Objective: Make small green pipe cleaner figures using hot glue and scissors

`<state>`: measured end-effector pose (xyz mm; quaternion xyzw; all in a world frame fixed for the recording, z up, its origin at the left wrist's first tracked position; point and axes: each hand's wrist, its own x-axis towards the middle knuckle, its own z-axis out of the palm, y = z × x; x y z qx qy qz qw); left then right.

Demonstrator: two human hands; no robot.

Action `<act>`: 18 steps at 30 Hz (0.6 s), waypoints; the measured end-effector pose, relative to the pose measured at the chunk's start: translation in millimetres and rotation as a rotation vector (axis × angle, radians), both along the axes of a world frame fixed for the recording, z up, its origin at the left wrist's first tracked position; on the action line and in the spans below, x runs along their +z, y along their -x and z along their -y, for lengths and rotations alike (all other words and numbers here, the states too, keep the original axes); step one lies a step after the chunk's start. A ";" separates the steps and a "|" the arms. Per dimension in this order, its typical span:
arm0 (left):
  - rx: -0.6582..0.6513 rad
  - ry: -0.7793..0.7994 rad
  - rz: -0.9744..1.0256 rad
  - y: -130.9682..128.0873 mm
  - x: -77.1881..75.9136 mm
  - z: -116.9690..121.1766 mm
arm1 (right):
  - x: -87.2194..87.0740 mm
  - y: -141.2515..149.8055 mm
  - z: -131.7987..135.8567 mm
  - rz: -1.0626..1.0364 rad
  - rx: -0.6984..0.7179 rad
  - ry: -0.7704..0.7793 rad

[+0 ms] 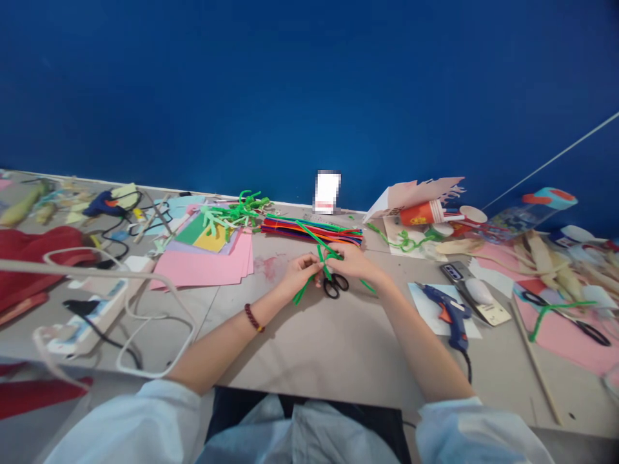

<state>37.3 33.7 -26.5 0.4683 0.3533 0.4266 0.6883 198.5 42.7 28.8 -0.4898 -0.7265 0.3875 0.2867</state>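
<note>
My left hand (302, 270) and my right hand (351, 261) meet over the middle of the table, both closed on a bunch of green pipe cleaners (322, 258) whose ends stick out below and to the right. Black-handled scissors (334, 284) lie on the table just under my hands. A bundle of coloured pipe cleaners (309, 230) lies right behind them. A beaded bracelet sits on my left wrist.
Pink and coloured paper sheets (203, 261) lie at the left with green pipe-cleaner shapes (236, 209). A blue glue gun (447, 312) rests on white paper at the right, next to a phone (454, 270). A power strip (87, 322) and cables sit at the far left. Red paper cups (425, 212) lie behind.
</note>
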 end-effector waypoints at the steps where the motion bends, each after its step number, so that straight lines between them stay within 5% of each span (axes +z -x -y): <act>1: 0.024 -0.021 -0.004 -0.8 -1.1 0.6 | 1.7 -1.6 -0.9 -0.030 -0.012 0.022; 7: 0.158 -0.065 -0.005 -3.7 -4.2 3.5 | 6.1 -14.2 -5.6 -0.149 -0.129 0.129; 18: 0.161 0.021 0.034 -3.6 7.8 5.2 | -11.5 -15.7 -16.1 -0.100 -0.049 0.089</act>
